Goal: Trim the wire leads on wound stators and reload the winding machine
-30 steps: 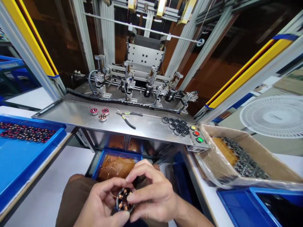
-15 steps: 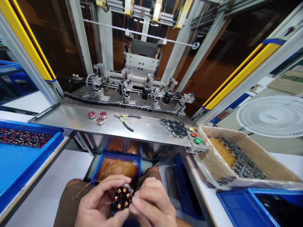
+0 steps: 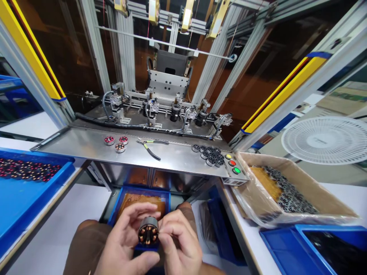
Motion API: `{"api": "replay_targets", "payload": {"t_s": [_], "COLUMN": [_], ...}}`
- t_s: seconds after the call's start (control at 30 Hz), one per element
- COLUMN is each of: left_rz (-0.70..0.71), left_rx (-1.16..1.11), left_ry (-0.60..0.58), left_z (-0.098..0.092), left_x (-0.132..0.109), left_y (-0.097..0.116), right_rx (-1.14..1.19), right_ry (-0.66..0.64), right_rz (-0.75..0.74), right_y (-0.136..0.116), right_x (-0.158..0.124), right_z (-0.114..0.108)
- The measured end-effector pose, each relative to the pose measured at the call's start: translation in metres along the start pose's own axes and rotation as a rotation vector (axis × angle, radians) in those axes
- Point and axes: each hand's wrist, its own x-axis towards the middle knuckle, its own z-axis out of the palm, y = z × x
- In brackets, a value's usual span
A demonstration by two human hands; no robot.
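Note:
A round motor stator (image 3: 148,226) with a dark rim and copper windings sits between my hands, above my lap, its open face tilted toward me. My left hand (image 3: 123,242) curls round its left side, fingers above and thumb below. On the right, my right hand (image 3: 180,240) pinches at the stator's edge, where a thin copper wire seems to run between thumb and forefinger; the fingertips partly hide it. Ahead on the steel ledge (image 3: 86,147) lie green-and-black cutting pliers (image 3: 150,149) and three wound stators (image 3: 119,147).
Bare cores (image 3: 212,156) cluster beside the coloured push buttons (image 3: 232,163). A winding machine (image 3: 169,110) stands behind. At left is a blue tray (image 3: 25,202) of wound stators; at right, a lined carton (image 3: 304,172) of cores and a white fan (image 3: 327,139). A blue bin (image 3: 169,196) sits below.
The stator has turned in my hands, so more of its outer rim shows. My left fingers and thumb have spread wider around it. My right hand stays pinched at its right edge.

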Motion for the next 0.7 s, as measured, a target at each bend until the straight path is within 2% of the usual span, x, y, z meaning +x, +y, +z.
{"api": "replay_targets", "payload": {"t_s": [0.1, 0.2, 0.57, 0.7], "left_rz": [-0.252, -0.374, -0.431, -0.346], "left_rx": [-0.097, -0.201, -0.296, -0.269], "left_ry": [-0.15, -0.262, -0.166, -0.157], "left_z": [-0.006, -0.01, 0.002, -0.004], "left_x": [0.0, 0.002, 0.007, 0.006], "left_y": [0.004, 0.006, 0.019, 0.02], "right_rx": [0.002, -0.007, -0.095, -0.086], "right_ry": [-0.073, -0.122, -0.149, -0.146], "right_rz": [-0.013, -0.028, -0.034, 0.018], "right_y": [0.004, 0.007, 0.003, 0.003], "right_x": [0.005, 0.007, 0.014, 0.015], "right_z": [-0.009, -0.014, -0.019, -0.02]}}
